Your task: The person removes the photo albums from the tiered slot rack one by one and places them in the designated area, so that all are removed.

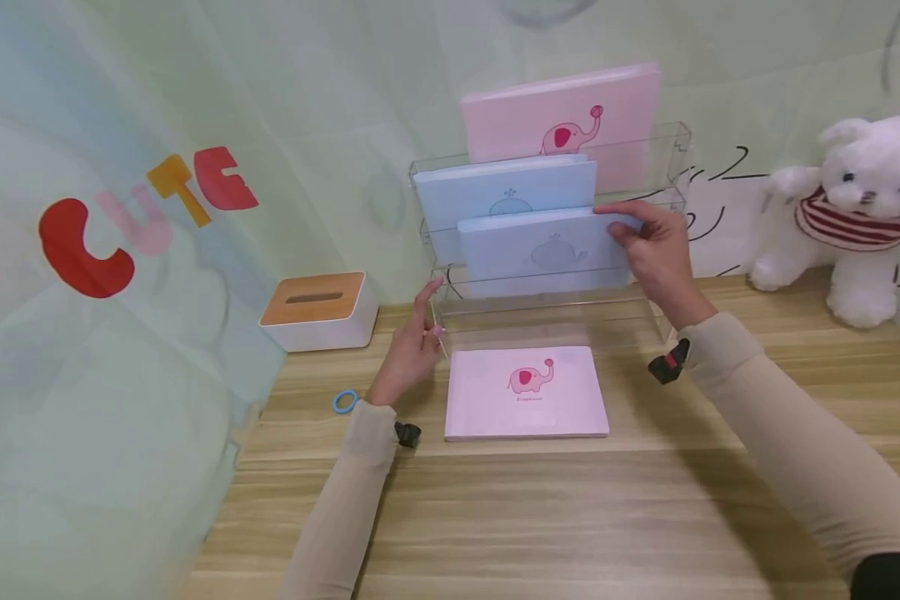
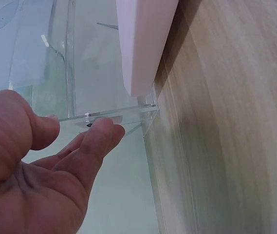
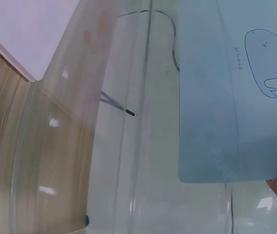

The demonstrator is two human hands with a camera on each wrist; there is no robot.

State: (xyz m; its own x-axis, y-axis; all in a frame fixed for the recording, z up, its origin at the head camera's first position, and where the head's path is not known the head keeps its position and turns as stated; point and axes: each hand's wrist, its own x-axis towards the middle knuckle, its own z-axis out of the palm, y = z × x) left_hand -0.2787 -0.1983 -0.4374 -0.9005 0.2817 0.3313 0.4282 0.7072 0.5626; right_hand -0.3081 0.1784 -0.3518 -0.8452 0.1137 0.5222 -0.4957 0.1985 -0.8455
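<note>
A clear acrylic tiered rack (image 1: 540, 310) stands on the table against the curtain. My right hand (image 1: 656, 250) pinches the upper right corner of a pale blue whale notebook (image 1: 495, 250) at its lower front. In the right wrist view, that notebook (image 3: 206, 122) shows a whale drawing, with only a bit of the hand at the edge. Behind it leans another blue notebook (image 1: 438, 196), and a pink elephant notebook (image 1: 502, 121) stands at the top. My left hand (image 1: 414, 350) grips the rack's left side panel (image 2: 138, 113), thumb and fingers on opposite sides.
A second pink elephant notebook (image 1: 487, 408) lies flat in front of the rack. To the left are a white tissue box (image 1: 322, 335) with a wooden lid and a blue ring (image 1: 336, 404). A white teddy bear (image 1: 862, 275) sits at the right.
</note>
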